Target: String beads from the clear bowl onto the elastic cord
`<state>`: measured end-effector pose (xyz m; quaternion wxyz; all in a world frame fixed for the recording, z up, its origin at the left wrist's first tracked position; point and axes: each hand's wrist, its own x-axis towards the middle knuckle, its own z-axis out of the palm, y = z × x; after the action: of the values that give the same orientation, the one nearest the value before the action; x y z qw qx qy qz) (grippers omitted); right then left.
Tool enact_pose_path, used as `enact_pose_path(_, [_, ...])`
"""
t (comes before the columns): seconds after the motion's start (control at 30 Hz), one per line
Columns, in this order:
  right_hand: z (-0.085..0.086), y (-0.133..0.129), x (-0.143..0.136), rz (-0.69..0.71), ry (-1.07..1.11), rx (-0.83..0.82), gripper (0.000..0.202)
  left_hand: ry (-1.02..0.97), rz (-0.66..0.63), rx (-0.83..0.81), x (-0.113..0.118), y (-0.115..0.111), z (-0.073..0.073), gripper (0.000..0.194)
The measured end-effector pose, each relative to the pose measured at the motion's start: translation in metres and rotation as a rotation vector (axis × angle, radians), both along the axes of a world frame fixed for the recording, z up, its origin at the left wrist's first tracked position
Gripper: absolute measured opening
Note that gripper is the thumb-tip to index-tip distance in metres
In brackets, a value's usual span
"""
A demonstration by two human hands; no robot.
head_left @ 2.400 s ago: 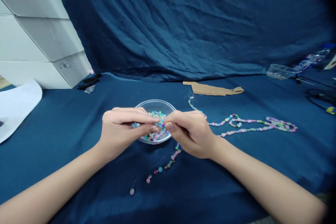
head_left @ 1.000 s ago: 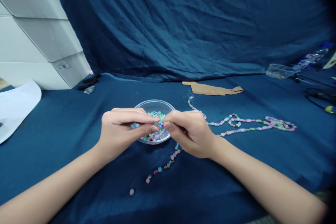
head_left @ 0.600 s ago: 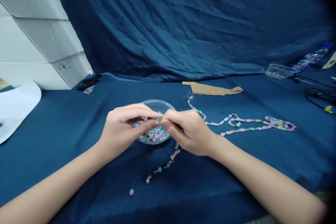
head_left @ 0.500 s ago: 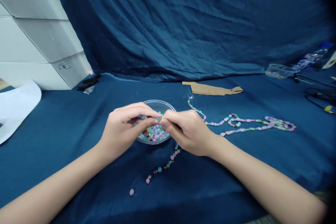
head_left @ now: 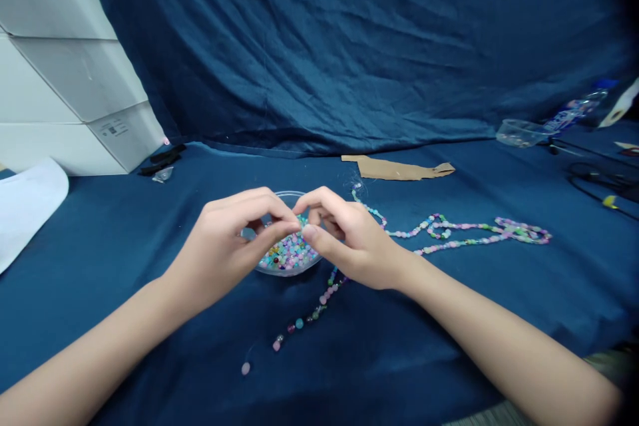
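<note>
Both your hands meet above the clear bowl (head_left: 284,272), fingertips close together. Your left hand (head_left: 232,243) brings thumb and forefinger together in a pinch; anything between the tips is too small to identify. Your right hand (head_left: 359,236) arches its thumb and forefinger with a gap between them, the tips just beside those of the left; whether it grips a thread, you cannot tell from this view.

Loose beads (head_left: 292,253) in mixed pastel colours, with a few darker ones, lie inside the bowl, partly hidden by your fingers. Your bead strand (head_left: 327,295) lies on the blue cloth (head_left: 399,359): one stretch runs out from near your right hand toward you, and the rest winds to the right and doubles back in a narrow loop. Nearest you, a single pale pink bead (head_left: 245,368) sits apart from the darker ones.

Beyond the strand you have a torn piece of brown cardboard (head_left: 404,169). White boxes (head_left: 74,80) stand stacked at far left; a blue-capped bottle (head_left: 574,113) leans at far right, beside a clear tub (head_left: 522,133).
</note>
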<state>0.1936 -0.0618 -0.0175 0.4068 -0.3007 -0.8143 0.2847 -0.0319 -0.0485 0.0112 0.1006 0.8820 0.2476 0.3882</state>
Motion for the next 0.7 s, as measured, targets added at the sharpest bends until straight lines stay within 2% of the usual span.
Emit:
enact_pose_path(0.07, [0.002, 0.002, 0.002, 0.035, 0.096, -0.026, 0.018, 0.063, 0.029, 0.082, 0.004, -0.003, 0.010, 0.006])
enact_pose_path(0.2, [0.003, 0.005, 0.004, 0.039, 0.262, -0.003, 0.021, 0.140, 0.092, 0.207, 0.019, -0.009, 0.030, 0.008])
enact_pose_path(0.27, [0.003, 0.007, 0.003, 0.011, 0.342, -0.003, 0.021, 0.125, 0.097, 0.171, 0.025, -0.004, 0.036, 0.010])
enact_pose_path(0.3, [0.003, 0.008, 0.002, -0.010, 0.402, -0.018, 0.021, 0.125, 0.092, 0.102, 0.026, 0.000, 0.037, 0.010])
enact_pose_path(0.37, [0.003, 0.011, 0.002, -0.035, 0.551, -0.073, 0.023, 0.178, 0.093, -0.078, 0.027, 0.014, 0.035, 0.025])
enact_pose_path(0.4, [0.003, 0.013, 0.002, -0.040, 0.627, -0.108, 0.024, 0.282, 0.089, -0.138, 0.026, 0.022, 0.032, 0.026])
enact_pose_path(0.47, [0.005, 0.015, 0.002, -0.051, 0.746, -0.184, 0.024, 0.533, 0.053, -0.186, 0.025, 0.036, 0.023, 0.017])
enact_pose_path(0.53, [0.007, 0.016, 0.003, -0.068, 0.809, -0.263, 0.023, 0.660, 0.027, -0.268, 0.026, 0.046, 0.013, 0.017])
enact_pose_path(0.7, [0.012, 0.014, 0.003, -0.072, 0.815, -0.352, 0.024, 0.714, 0.025, -0.348, 0.043, 0.050, -0.003, 0.012])
